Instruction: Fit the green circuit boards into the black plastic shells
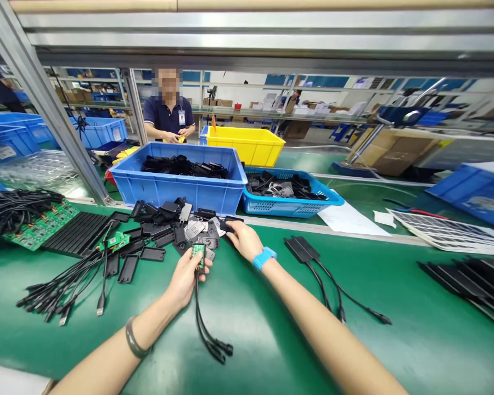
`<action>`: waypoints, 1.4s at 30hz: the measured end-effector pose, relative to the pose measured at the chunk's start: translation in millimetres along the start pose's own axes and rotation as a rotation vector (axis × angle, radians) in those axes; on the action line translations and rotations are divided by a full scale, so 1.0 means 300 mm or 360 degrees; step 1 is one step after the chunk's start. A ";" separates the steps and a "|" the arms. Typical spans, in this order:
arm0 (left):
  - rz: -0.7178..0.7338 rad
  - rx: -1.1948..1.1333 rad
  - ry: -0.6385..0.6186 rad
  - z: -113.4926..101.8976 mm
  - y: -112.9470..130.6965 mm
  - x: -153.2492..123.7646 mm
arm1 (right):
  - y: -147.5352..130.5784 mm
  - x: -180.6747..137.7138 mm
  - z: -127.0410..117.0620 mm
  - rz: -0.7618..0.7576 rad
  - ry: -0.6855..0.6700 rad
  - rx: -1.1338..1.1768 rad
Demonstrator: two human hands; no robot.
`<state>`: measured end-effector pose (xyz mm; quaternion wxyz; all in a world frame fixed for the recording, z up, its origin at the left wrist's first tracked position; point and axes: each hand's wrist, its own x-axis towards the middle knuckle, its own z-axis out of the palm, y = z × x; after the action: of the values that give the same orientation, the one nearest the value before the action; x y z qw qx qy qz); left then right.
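Note:
My left hand (185, 277) is closed around a small green circuit board (198, 253), thumb on its face; the board sits in a black casing. Black cables (200, 318) hang from it toward me, connectors on the table. At the right side of a pile of black plastic case halves (164, 233), my right hand (243, 239) has its fingers on a black case half (233, 219); part of the grip is hidden. Grey printed plates (194, 229) lie among the case halves between the two hands.
Behind the pile stand a blue bin (177, 189) and a blue basket (288, 206) of black parts. Cabled boards (37, 222) lie left, finished-looking cased cables (302, 249) right. A metal post (57, 104) rises at left. A co-worker (168, 115) stands beyond the bins.

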<state>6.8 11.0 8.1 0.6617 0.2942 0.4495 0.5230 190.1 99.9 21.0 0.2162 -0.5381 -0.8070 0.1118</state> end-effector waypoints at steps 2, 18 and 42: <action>-0.0022 -0.0033 -0.0090 0.001 0.002 -0.004 | 0.030 0.056 0.020 -0.0034 -0.0009 -0.0050; -0.0241 -0.0227 -0.0425 0.003 -0.018 -0.041 | -0.126 -0.282 0.003 -0.0258 0.0456 0.0778; -0.0049 0.0411 -0.0660 0.016 -0.055 -0.041 | -0.131 -0.288 0.025 0.0611 0.0220 0.1757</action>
<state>17.4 -4.9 -0.5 0.7047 0.4705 0.3716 0.3795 182.7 5.4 10.7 0.4924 -0.4883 -0.5015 0.5173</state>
